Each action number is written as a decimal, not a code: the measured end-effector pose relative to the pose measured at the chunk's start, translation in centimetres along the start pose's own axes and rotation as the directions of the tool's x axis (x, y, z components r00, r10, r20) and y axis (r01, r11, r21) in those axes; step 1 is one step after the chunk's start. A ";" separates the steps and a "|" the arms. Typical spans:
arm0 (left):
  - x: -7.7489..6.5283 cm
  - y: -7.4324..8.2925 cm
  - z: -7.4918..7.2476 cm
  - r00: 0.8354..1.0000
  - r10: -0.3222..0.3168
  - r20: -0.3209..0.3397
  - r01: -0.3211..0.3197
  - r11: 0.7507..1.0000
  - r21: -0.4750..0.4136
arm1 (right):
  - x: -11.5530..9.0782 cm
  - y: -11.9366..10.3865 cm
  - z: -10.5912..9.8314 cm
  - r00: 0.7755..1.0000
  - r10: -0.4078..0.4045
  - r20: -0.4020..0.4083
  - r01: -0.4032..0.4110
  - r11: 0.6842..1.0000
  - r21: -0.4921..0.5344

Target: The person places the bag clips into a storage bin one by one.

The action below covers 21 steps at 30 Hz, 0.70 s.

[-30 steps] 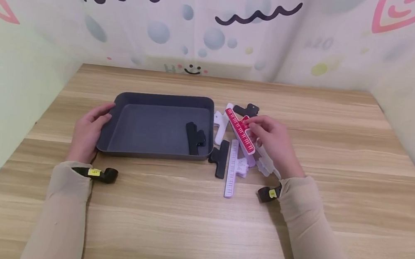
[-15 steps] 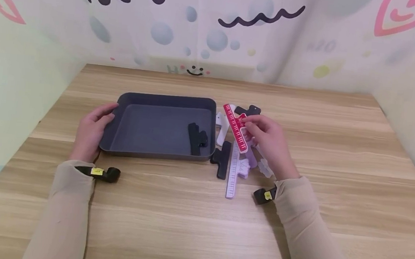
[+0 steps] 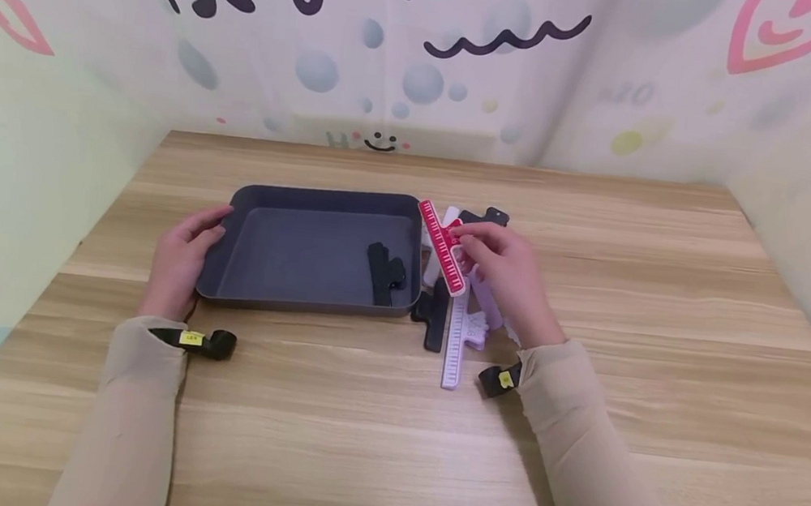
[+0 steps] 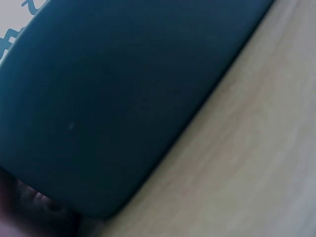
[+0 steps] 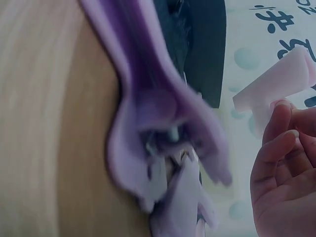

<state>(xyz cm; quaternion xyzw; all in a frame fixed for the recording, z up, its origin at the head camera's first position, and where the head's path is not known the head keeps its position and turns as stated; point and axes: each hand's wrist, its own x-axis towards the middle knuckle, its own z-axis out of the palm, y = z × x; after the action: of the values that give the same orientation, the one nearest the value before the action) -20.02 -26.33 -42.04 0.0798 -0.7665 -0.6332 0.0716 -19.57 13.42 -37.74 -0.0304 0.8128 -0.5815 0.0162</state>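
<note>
My left hand (image 3: 181, 260) holds the dark baking tray (image 3: 283, 304) by its left end. In the left wrist view, the tray's outer wall (image 4: 113, 98) fills much of the picture, with part of the hand in the lower corner. My right hand (image 3: 506, 271) pinches a red clip (image 3: 441, 248), printed with white piano keys, by its handle. The clip is raised, its upper end overlapping the tray's right rim in the head view. The right wrist view shows the fingertips on the clip's pale underside (image 5: 276, 81). A black clip (image 3: 383, 274) lies inside the tray.
Right of the tray lies a loose pile: a black clip (image 3: 435, 321), a lilac piano-key clip (image 3: 453, 347), a white clip (image 3: 432, 268) and another black clip (image 3: 490, 215). A purple clip (image 5: 148, 98) looms close to the right wrist camera. A printed cloth (image 3: 424, 59) hangs behind the table.
My right hand has moved left with the red clip, from over the pile to the tray's right rim. My left hand stays on the tray's left end.
</note>
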 end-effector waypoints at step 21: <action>-0.1 0.1 -0.1 1.000 -0.008 0.008 0.008 1.000 0.000 | 0.4 -1.1 2.2 0.999 -0.022 0.027 0.021 0.999 0.029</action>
<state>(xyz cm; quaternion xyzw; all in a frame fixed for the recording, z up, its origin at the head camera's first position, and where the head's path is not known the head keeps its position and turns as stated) -19.90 -26.40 -41.95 0.0804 -0.7663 -0.6340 0.0660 -19.79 10.96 -37.45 -0.0470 0.8037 -0.5928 0.0214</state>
